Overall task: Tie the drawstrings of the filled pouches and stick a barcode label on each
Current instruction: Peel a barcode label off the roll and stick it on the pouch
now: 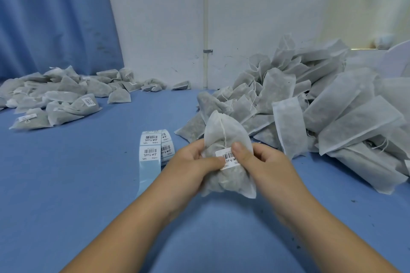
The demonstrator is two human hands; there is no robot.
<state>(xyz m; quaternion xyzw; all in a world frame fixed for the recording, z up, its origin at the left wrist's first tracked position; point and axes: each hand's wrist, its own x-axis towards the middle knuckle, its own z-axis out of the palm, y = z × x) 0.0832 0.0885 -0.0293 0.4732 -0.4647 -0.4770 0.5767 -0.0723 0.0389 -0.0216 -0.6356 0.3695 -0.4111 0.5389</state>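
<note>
One filled pouch (230,135) is held above the blue worktop (88,195), its neck cinched by the drawstring (223,133). The left hand (195,162) grips its left side and the right hand (264,162) its right, both thumbs pressing the barcode label (228,157), which seems stuck down. A label roll (153,146) lies just left. Loose pouches (332,106) are heaped on the right, with labelled ones (60,99) far left.

A small packing workroom is indicated; heaps of filled pouches (310,104) and a barcode label roll (155,146) are spread over a blue-covered table (66,173); a blue curtain (51,17) is hung behind.
</note>
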